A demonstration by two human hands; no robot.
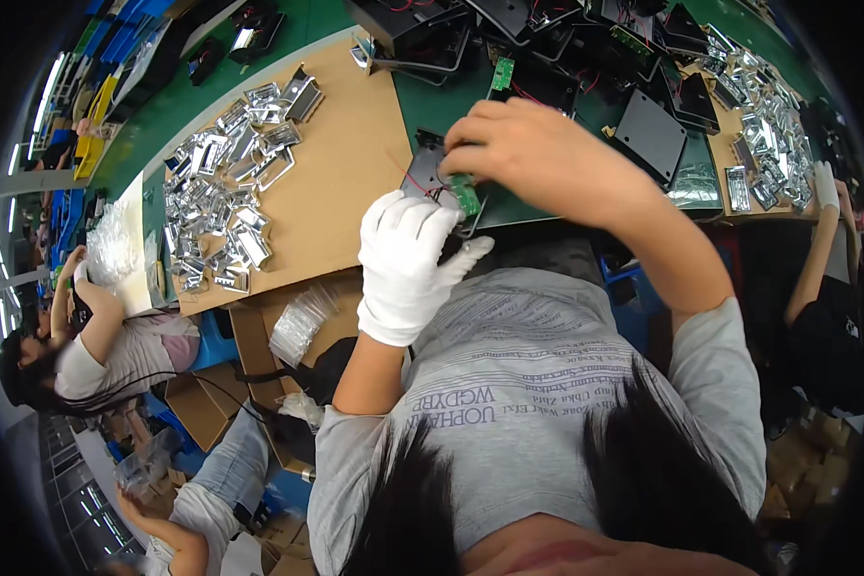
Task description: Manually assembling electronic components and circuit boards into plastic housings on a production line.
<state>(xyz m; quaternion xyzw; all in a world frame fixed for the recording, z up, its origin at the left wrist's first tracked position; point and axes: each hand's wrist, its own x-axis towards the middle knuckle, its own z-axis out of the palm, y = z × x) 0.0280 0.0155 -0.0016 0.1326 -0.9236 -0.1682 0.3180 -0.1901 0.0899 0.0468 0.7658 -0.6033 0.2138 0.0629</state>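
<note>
At the table's near edge lies a dark housing (429, 154) with a grey panel, thin red wires and a green circuit board (465, 195). My left hand (408, 259), in a white glove, is closed around the near side of this housing, its thumb stretched to the right. My bare right hand (514, 149) reaches over from the right. Its fingers are bent down and pinched at the upper end of the circuit board; the fingertips are partly hidden. A second green circuit board (502, 74) lies just beyond my right hand.
Shiny metal frames (235, 163) are heaped on a cardboard sheet (341, 125) at left, with another heap (773, 125) at far right. Black housings (566, 38) with red wires crowd the back. Co-workers sit at both sides. A carton with clear plastic pieces (302, 322) stands below the table edge.
</note>
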